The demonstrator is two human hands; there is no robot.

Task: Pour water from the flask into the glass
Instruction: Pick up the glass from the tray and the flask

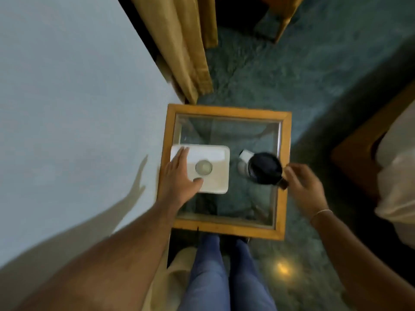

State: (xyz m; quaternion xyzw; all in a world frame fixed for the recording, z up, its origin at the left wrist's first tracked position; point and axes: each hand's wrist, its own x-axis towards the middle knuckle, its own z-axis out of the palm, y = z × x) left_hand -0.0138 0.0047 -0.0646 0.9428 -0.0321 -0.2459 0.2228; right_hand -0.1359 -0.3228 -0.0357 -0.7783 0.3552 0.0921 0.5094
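A clear glass (203, 167), seen from above, stands on a white tray (219, 180) on the left half of a small glass-topped table (228, 228). My left hand (178, 176) lies open over the tray's left edge, thumb near the glass and fingers spread, not holding it. A black-lidded flask (265, 168) stands at the table's right side. My right hand (303, 182) is just right of the flask with fingers curled at its dark handle; whether the grip is closed on it is blurred.
The table has a wooden frame and a see-through top over green carpet (292, 75). A white bed (67, 97) fills the left. A tan curtain (184, 52) hangs behind. A wooden chair with a white cushion (393, 176) stands at right. My legs (222, 277) are below the table.
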